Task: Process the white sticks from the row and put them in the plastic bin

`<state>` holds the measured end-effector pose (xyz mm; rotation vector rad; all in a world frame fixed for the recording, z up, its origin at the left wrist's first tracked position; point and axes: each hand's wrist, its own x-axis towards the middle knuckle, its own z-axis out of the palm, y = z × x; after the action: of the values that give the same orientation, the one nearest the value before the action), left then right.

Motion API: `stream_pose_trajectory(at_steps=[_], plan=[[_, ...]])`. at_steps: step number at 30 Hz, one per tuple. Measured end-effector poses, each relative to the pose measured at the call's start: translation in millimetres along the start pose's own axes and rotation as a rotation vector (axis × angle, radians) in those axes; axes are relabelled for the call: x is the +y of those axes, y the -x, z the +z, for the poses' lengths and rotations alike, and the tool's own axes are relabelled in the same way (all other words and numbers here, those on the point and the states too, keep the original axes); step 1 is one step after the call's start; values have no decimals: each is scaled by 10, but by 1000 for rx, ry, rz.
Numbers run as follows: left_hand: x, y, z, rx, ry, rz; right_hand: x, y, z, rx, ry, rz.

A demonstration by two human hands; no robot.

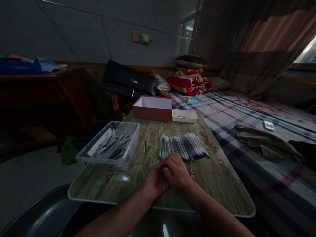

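My left hand (156, 179) and my right hand (177, 172) are pressed together over the near part of the small table (145, 138). Both have their fingers closed. A thin dark thing shows partly between the palms, too hidden to name. Just beyond my fingertips lies a row of slim pens (184, 146), pale and translucent with dark ends, set side by side. To the left, a clear plastic bin (133, 141) holds a loose heap of similar pens (115, 144) and a white sheet along one side.
At the table's far edge stand a reddish-brown box (151, 114) and a small white tray (185, 117) with a few thin items. A bed with a checked sheet (222, 121) borders the right side. A black bag (128, 80) rests on a chair behind.
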<state>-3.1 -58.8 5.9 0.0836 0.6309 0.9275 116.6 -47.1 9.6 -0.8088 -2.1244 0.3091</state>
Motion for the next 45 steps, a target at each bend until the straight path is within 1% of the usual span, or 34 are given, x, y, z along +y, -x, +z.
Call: stream_pose_trajectory(at_steps=[2, 4, 6, 7, 9, 10, 11, 13, 15, 16, 18, 19, 21, 23, 25, 26, 28, 31, 34, 36, 37, 39, 40, 41, 43, 45], plan=[[14, 22, 33, 92, 50, -7, 29, 21, -35, 90, -40, 46], [60, 93, 84, 159, 28, 12, 101, 43, -59, 207, -59, 136], [170, 228, 154, 148, -76, 77, 187, 56, -71, 273, -63, 210], [256, 317, 195, 108, -146, 137, 227, 57, -71, 279, -62, 237], [492, 518, 276, 28, -308, 307, 284, 53, -62, 258, -61, 270], [638, 618, 310, 17, -394, 396, 301, 49, -54, 244, -61, 276], [799, 711, 338, 23, -494, 457, 311, 45, -45, 232, -63, 274], [1147, 858, 365, 91, -658, 566, 318, 40, -28, 217, -69, 264], [1504, 934, 350, 229, -838, 641, 318, 40, -14, 211, -75, 259], [1675, 942, 327, 284, -974, 670, 318, 42, -9, 207, -75, 259], [1982, 906, 258, 337, -1352, 743, 321, 46, 2, 198, -69, 255], [2112, 866, 217, 346, -1558, 749, 322, 48, 6, 194, -65, 252], [2316, 759, 136, 383, -1860, 762, 326, 51, 14, 189, -59, 248], [2442, 647, 82, 438, -2010, 762, 329, 56, 18, 185, -54, 247], [2497, 558, 75, 476, -2037, 763, 334, 61, 17, 177, -48, 249], [2499, 531, 92, 474, -2019, 767, 337, 63, 14, 173, -45, 251], [2452, 513, 167, 429, -1957, 783, 343, 67, 7, 171, -45, 259], [2238, 563, 331, 340, -1878, 878, 352, 67, -3, 180, -47, 271], [1840, 615, 457, 243, -1825, 1047, 358, 63, -4, 183, -40, 273], [1503, 577, 468, 140, -1731, 1103, 361, 62, 1, 189, -38, 274], [1333, 523, 446, 71, -1678, 1069, 362, 63, 6, 193, -38, 276], [1028, 344, 354, -12, -1537, 947, 365, 67, 15, 201, -36, 275], [908, 227, 292, -3, -1487, 915, 365, 70, 19, 203, -33, 274], [816, 102, 226, 35, -1511, 902, 365, 73, 23, 203, -29, 273], [712, -143, 104, 199, -1684, 878, 366, 80, 27, 202, -24, 272], [691, -332, 20, 352, -1903, 762, 369, 87, 28, 199, -25, 273]])
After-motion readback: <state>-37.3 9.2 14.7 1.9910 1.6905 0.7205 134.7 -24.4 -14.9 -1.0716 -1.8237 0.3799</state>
